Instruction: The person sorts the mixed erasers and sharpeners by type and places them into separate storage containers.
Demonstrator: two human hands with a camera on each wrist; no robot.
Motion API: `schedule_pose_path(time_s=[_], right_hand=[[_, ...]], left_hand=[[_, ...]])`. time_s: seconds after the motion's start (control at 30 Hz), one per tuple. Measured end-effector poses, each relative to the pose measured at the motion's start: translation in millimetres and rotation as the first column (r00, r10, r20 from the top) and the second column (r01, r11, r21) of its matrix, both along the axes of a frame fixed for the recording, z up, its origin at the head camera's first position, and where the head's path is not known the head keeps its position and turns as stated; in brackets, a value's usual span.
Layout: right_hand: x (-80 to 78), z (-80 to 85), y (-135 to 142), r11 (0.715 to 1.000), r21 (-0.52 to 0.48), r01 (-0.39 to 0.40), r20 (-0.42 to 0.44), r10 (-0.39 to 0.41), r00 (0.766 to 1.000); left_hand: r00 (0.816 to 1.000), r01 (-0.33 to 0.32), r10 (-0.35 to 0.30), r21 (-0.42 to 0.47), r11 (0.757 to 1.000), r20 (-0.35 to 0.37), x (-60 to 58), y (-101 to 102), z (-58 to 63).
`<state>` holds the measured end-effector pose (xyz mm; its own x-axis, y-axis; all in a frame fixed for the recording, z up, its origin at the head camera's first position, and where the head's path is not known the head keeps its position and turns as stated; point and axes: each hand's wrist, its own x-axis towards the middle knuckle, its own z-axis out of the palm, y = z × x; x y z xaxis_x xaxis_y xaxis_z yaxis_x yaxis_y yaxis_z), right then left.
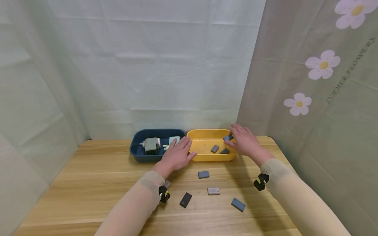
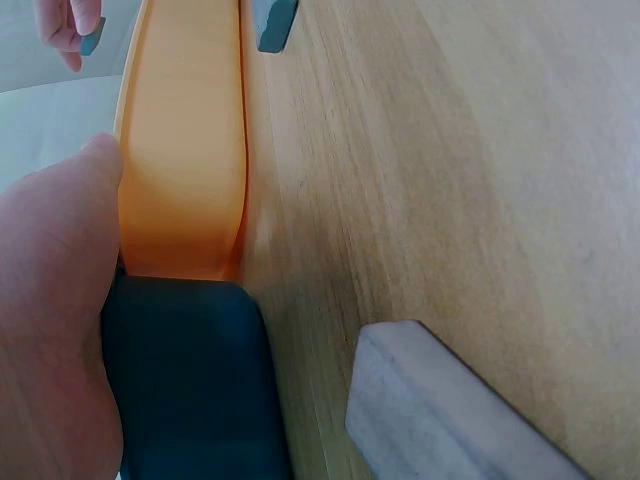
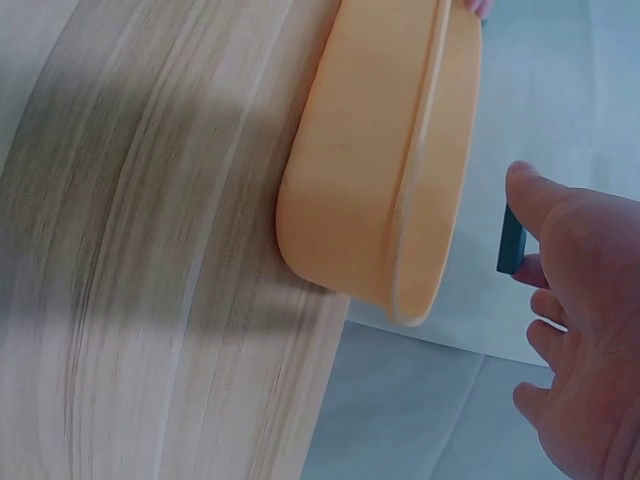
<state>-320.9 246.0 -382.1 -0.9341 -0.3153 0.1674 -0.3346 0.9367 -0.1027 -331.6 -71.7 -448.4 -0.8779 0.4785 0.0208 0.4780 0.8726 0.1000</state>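
My right hand [image 1: 243,141] is over the right end of a yellow bin [image 1: 211,157] and pinches a small flat blue-grey block [image 1: 228,137] between thumb and fingers. In the right wrist view that block [image 3: 512,240] shows edge-on, above the bin's rim. Inside the bin lie a grey block [image 1: 214,148] and a darker one [image 1: 224,151]. My left hand [image 1: 176,154], fingers fairly straight, is where the yellow bin meets a navy bin [image 1: 147,158]. It appears to hold nothing; whether it touches the rims I cannot tell.
Pale green boxy items [image 1: 152,144] stand in the navy bin. On the wooden table [image 1: 103,183] lie a blue-grey block [image 1: 203,174], a light grey block [image 1: 214,191], a black block [image 1: 185,200] and a blue block [image 1: 238,204]. Another grey block [image 2: 430,410] lies beside my left wrist.
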Motion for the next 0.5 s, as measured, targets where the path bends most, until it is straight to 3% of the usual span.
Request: schedule_pose_path(time_s=[0.5], right_hand=[[-7.6, 1.6, -3.2, 0.999, -0.011, 0.048, 0.018, -0.048, 0.999]], left_hand=[[1.0, -0.004, 0.004, 0.003, 1.0, -0.007, 2.0, 0.7, 1.6]])
